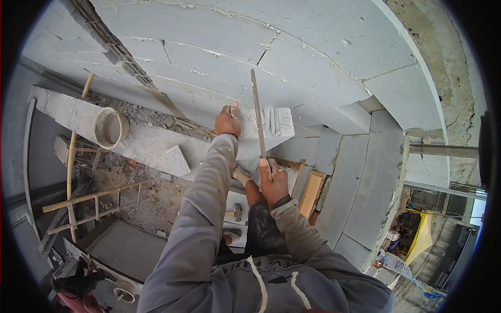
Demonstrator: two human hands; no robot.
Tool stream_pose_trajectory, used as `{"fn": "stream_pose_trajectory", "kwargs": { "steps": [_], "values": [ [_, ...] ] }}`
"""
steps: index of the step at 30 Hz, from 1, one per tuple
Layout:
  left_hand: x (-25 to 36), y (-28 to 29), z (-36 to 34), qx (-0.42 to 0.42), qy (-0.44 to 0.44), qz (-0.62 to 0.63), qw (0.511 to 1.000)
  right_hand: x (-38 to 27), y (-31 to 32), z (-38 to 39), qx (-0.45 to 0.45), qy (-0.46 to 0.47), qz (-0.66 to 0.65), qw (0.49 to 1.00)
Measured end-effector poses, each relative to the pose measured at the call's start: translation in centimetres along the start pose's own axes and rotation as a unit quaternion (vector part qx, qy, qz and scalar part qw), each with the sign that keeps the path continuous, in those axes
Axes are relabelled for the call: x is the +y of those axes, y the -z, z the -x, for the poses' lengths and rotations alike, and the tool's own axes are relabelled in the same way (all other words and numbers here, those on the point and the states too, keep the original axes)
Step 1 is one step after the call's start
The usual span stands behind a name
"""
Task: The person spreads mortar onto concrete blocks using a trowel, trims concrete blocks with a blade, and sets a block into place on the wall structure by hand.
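Note:
A pale aerated concrete block (282,125) lies in front of me, with several grooves or strips across its top. My left hand (228,121) is closed at the block's left end, thumb up, its fingers curled against it. In my right hand (273,180) is the lower end of a long, narrow metal blade (257,112). The blade points away from me and crosses over the block. Whether its edge has teeth is too small to tell, and my fist hides its handle.
A long pale platform (148,148) runs left, bearing a round bucket (111,128) and a block offcut (178,160). Below are a hammer (237,212), a wooden ladder (96,201) and rubble. Block walls (209,68) rise ahead and right. Another person (78,287) is at lower left.

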State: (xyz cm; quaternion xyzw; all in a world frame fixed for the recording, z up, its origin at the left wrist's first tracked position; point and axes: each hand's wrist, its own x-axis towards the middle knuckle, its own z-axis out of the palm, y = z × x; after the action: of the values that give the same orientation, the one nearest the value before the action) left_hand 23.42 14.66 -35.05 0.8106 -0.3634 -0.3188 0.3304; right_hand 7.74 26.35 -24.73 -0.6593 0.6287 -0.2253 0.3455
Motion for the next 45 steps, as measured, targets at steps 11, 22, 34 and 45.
{"fn": "stream_pose_trajectory", "kwargs": {
  "steps": [11, 22, 34, 45],
  "values": [
    [-0.3, -0.8, 0.2, 0.01, -0.024, 0.024, 0.999, 5.2, -1.0, -2.0, -0.061, -0.128, -0.048, 0.989],
    [0.1, -0.3, 0.1, 0.0, -0.022, 0.004, 1.0, -1.2, 1.6, -0.7, -0.045, 0.006, -0.244, 0.969],
    [-0.3, 0.0, 0.0, 0.002, -0.018, 0.002, 1.0, -4.8, 3.1, -1.2, -0.031, 0.091, -0.414, 0.905],
    [0.2, -0.1, 0.4, 0.019, -0.009, 0.001, 1.0, -1.0, 0.9, -1.4, -0.061, -0.173, -0.224, 0.957]
  ]
}}
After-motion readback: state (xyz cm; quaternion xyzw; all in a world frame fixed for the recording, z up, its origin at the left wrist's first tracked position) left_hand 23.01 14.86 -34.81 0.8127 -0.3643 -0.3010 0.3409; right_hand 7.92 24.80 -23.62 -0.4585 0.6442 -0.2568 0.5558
